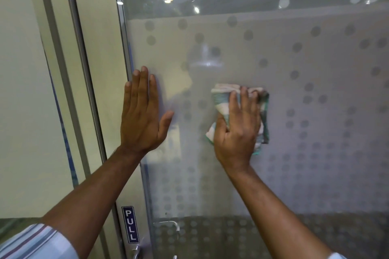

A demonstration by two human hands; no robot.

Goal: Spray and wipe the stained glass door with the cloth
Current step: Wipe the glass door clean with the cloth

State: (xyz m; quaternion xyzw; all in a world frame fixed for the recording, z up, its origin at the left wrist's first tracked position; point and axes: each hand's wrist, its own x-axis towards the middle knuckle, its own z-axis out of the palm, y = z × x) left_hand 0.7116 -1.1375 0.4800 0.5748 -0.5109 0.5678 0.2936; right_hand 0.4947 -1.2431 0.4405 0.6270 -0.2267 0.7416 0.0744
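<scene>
The frosted, dot-patterned glass door (pixel 294 111) is filling the view. The left hand (pixel 143 115) is lying flat against it, fingers (pixel 140 86) spread wide. The right hand (pixel 237 132) is pressing the crumpled striped cloth (pixel 223 99) onto the glass, fingers holding it.

Soft, even light is falling on the glass (pixel 294 111); small lamp reflections are glinting near the top, and wide-angle distortion is bending the frame (pixel 124 27).
</scene>
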